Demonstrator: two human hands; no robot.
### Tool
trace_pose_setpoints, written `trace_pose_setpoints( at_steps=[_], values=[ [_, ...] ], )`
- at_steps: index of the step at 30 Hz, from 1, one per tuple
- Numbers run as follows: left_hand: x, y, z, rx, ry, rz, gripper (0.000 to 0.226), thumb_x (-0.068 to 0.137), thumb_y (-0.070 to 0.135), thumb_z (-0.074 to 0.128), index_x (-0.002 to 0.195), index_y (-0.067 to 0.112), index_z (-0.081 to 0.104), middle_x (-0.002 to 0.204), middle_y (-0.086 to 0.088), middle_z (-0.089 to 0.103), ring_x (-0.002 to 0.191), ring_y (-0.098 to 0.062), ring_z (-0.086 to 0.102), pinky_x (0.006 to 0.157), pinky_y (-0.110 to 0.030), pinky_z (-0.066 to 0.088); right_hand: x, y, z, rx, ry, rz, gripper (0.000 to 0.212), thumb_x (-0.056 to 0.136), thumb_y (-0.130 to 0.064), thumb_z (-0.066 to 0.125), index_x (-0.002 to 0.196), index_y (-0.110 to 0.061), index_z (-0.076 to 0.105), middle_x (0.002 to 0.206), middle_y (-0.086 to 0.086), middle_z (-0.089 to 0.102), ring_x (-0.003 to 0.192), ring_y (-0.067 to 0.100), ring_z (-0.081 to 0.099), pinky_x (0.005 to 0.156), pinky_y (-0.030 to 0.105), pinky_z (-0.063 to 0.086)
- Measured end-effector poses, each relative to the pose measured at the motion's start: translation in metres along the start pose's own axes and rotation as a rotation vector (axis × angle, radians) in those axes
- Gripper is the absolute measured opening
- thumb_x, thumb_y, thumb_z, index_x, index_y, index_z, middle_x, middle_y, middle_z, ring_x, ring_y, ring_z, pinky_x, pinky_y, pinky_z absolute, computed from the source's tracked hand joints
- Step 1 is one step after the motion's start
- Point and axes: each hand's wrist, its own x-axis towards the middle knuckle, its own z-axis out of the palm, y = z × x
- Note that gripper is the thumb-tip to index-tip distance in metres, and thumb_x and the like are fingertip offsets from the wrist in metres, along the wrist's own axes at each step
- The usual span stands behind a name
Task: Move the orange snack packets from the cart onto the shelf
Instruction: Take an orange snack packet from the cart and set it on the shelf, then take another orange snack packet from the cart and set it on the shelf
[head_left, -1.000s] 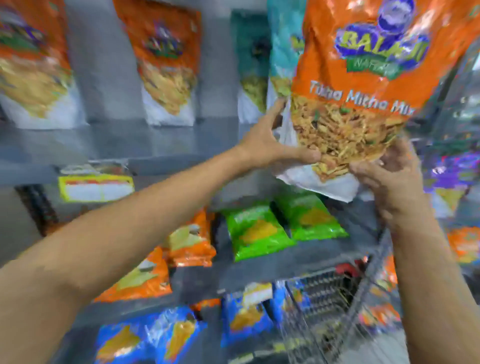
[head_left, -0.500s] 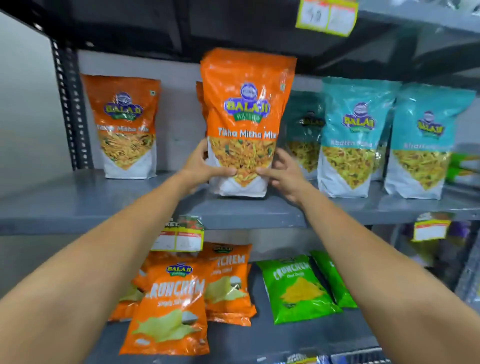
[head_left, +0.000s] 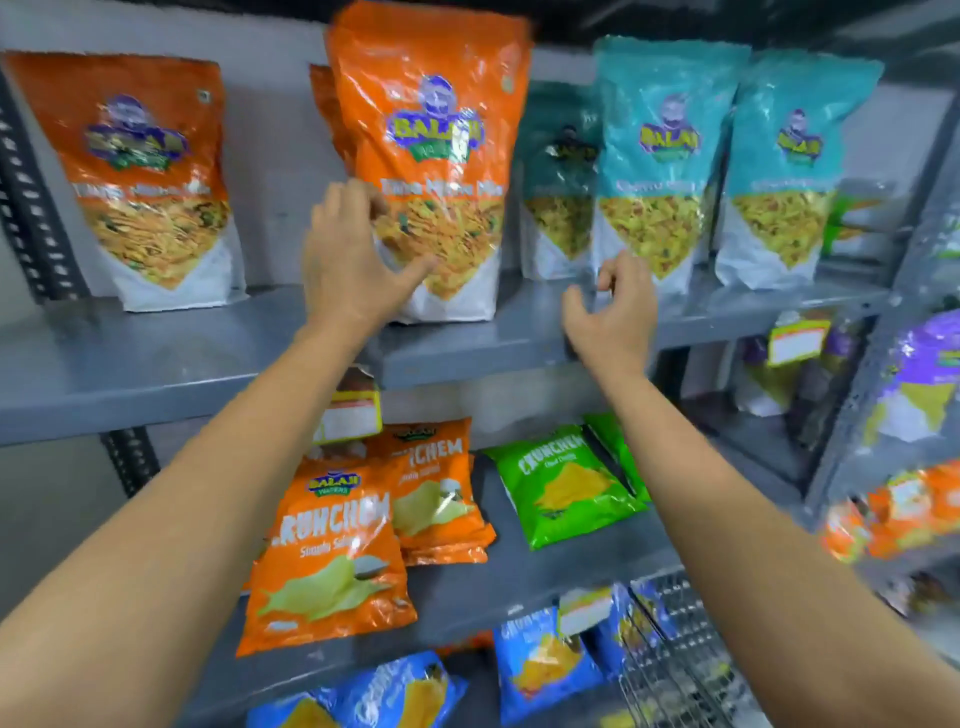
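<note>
the left hand (head_left: 348, 265) is hovering in front of the lower left side of the orange snack packet (head_left: 431, 156), fingers spread and thumb stretched out toward the packet's front; whether the fingertips are actually touching the plastic is hard to tell through the blur. the right hand (head_left: 610, 312) is hanging empty to the right of that packet, fingers loosely curled, thumb apart from them, gripping nothing, just in front of the edge of the grey shelf (head_left: 171, 358).

the orange snack packet is standing upright on the grey shelf, its white base resting on the board, with a second orange pack (head_left: 324, 104) peeking out behind its left edge. well apart to the left, another orange pack (head_left: 150, 171) is standing on the same board. to the right, three teal packs are standing in a row: a darker one (head_left: 558, 176) set back, then a middle one (head_left: 660, 150) and a far one (head_left: 789, 166) nearer the front.

on the board below, orange crunchem bags (head_left: 332, 551) are lying flat and overlapping, beside two green crunchem bags (head_left: 561, 483). a yellow price tag (head_left: 348, 415) is hanging from the shelf edge between the two forearms. lower still, blue bags (head_left: 540, 660) are lying on another board, and the wire cart (head_left: 670, 665) is showing at the bottom right, below the right forearm. what is sitting inside it cannot be made out.
</note>
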Motion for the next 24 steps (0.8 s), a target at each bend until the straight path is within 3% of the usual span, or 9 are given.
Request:
trace_pose_setpoints(
  at_steps=[5, 7, 9, 11, 16, 18, 21, 23, 24],
  values=[
    [-0.068, 0.072, 0.046, -0.033, -0.249, 0.362, 0.023, 0.073, 0.034, 0.061, 0.082, 0.015, 0.053, 0.084, -0.014, 0.061, 0.085, -0.035, 0.055, 0.077, -0.045, 0.041, -0.119, 0.066, -0.098, -0.304, 0.091, 0.256, 0.021, 0.066, -0.013, 0.066, 0.073, -0.002, 0.050, 0.077, 0.018, 0.052, 0.077, 0.036, 0.052, 0.072, 0.048, 0.038],
    [-0.112, 0.103, 0.080, -0.069, -0.338, 0.419, 0.022, 0.071, 0.034, 0.063, 0.081, 0.017, 0.053, 0.081, -0.011, 0.061, 0.085, -0.034, 0.057, 0.096, -0.047, 0.035, -0.170, 0.094, -0.141, -0.380, 0.101, 0.484, 0.026, 0.068, -0.016, 0.068, 0.083, 0.000, 0.054, 0.088, 0.020, 0.058, 0.088, 0.037, 0.054, 0.081, 0.045, 0.038],
    [-0.160, 0.135, 0.117, -0.164, -0.426, 0.378, 0.022, 0.068, 0.032, 0.066, 0.081, 0.019, 0.055, 0.083, -0.008, 0.062, 0.095, -0.030, 0.058, 0.113, -0.046, 0.017, -0.216, 0.117, -0.181, -0.441, 0.164, 0.752, 0.041, 0.070, -0.022, 0.074, 0.097, 0.002, 0.055, 0.101, 0.024, 0.059, 0.100, 0.039, 0.054, 0.087, 0.045, 0.039],
    [-0.209, 0.172, 0.154, -0.324, -0.550, 0.295, 0.022, 0.066, 0.031, 0.069, 0.081, 0.018, 0.057, 0.087, -0.007, 0.064, 0.102, -0.027, 0.057, 0.116, -0.044, 0.012, -0.250, 0.134, -0.217, -0.481, 0.240, 0.992, 0.058, 0.070, -0.028, 0.079, 0.111, 0.003, 0.052, 0.112, 0.025, 0.056, 0.109, 0.040, 0.052, 0.090, 0.042, 0.035],
    [-0.322, 0.254, 0.237, -0.661, -1.122, 0.085, 0.026, 0.067, 0.021, 0.076, 0.086, 0.011, 0.061, 0.090, -0.009, 0.064, 0.089, -0.029, 0.060, 0.081, -0.034, 0.044, -0.310, 0.185, -0.283, -0.504, 0.455, 1.457, 0.073, 0.056, -0.044, 0.086, 0.111, -0.009, 0.055, 0.114, 0.012, 0.062, 0.110, 0.030, 0.058, 0.097, 0.040, 0.045],
    [-0.362, 0.278, 0.271, -0.679, -1.318, 0.045, 0.036, 0.066, 0.019, 0.080, 0.095, 0.008, 0.062, 0.099, -0.012, 0.065, 0.094, -0.028, 0.060, 0.083, -0.031, 0.044, -0.345, 0.206, -0.305, -0.357, 0.398, 1.674, 0.072, 0.058, -0.047, 0.084, 0.118, -0.017, 0.057, 0.120, 0.002, 0.064, 0.110, 0.021, 0.061, 0.097, 0.037, 0.049],
    [-0.422, 0.308, 0.315, -0.614, -1.603, 0.055, 0.056, 0.066, 0.021, 0.082, 0.114, 0.008, 0.056, 0.120, -0.013, 0.058, 0.111, -0.027, 0.054, 0.091, -0.031, 0.042, -0.380, 0.235, -0.322, 0.011, 0.319, 2.095, 0.074, 0.069, -0.037, 0.081, 0.129, -0.006, 0.051, 0.132, 0.015, 0.058, 0.116, 0.030, 0.059, 0.100, 0.044, 0.049],
    [-0.460, 0.325, 0.338, -0.567, -1.788, 0.074, 0.069, 0.066, 0.021, 0.083, 0.125, 0.012, 0.049, 0.131, -0.012, 0.050, 0.119, -0.026, 0.050, 0.098, -0.036, 0.043, -0.393, 0.253, -0.329, -0.061, 0.266, 2.196, 0.086, 0.068, -0.032, 0.083, 0.137, -0.001, 0.042, 0.133, 0.016, 0.055, 0.117, 0.033, 0.056, 0.097, 0.043, 0.047],
    [-0.478, 0.332, 0.349, -0.550, -1.878, 0.089, 0.075, 0.066, 0.019, 0.083, 0.129, 0.013, 0.045, 0.136, -0.011, 0.047, 0.122, -0.026, 0.048, 0.100, -0.039, 0.044, -0.402, 0.259, -0.334, -0.099, 0.285, 2.192, 0.084, 0.066, -0.027, 0.085, 0.135, -0.003, 0.044, 0.119, 0.013, 0.061, 0.104, 0.030, 0.060, 0.087, 0.040, 0.050]
  ],
)
